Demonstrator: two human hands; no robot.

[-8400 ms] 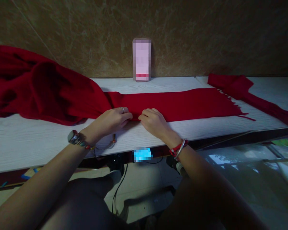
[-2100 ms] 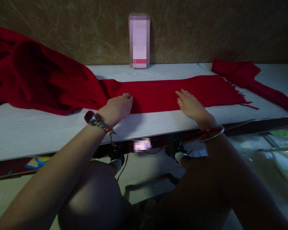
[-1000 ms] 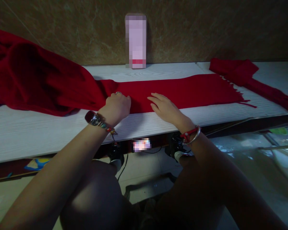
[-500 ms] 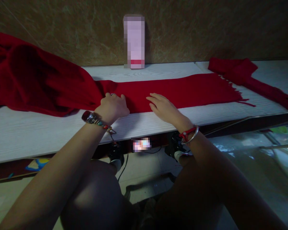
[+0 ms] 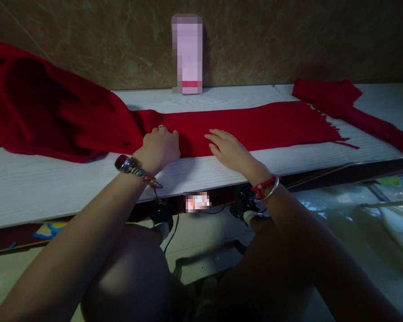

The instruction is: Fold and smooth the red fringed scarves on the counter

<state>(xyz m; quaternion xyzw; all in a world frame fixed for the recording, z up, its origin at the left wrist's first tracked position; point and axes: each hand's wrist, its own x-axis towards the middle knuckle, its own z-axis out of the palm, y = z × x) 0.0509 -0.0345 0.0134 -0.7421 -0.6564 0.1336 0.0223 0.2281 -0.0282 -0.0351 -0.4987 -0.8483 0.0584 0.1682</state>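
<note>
A red fringed scarf (image 5: 255, 125) runs lengthwise along a white wood-grain bench top (image 5: 201, 172). Its right part lies flat and ends in a fringe, while the left part is a loose, rumpled heap. My left hand (image 5: 161, 145) presses on the scarf where heap and flat strip meet; its fingers are curled into the cloth and their tips are hidden. On the flat strip, near its front edge, rests my right hand (image 5: 230, 150), palm down with fingers stretched out and nothing held.
A pink, blurred-out upright object (image 5: 190, 53) leans against the brown marbled wall (image 5: 272, 44). Another piece of red cloth (image 5: 329, 96) lies folded at the right. Clear plastic wrapping (image 5: 356, 223) is at the lower right. Under the bench edge is a small blurred bright item (image 5: 197, 202).
The view has shifted very slightly. My left hand has turned a little, its fingers more curled into the scarf. My right hand and the scarf stay in place.
</note>
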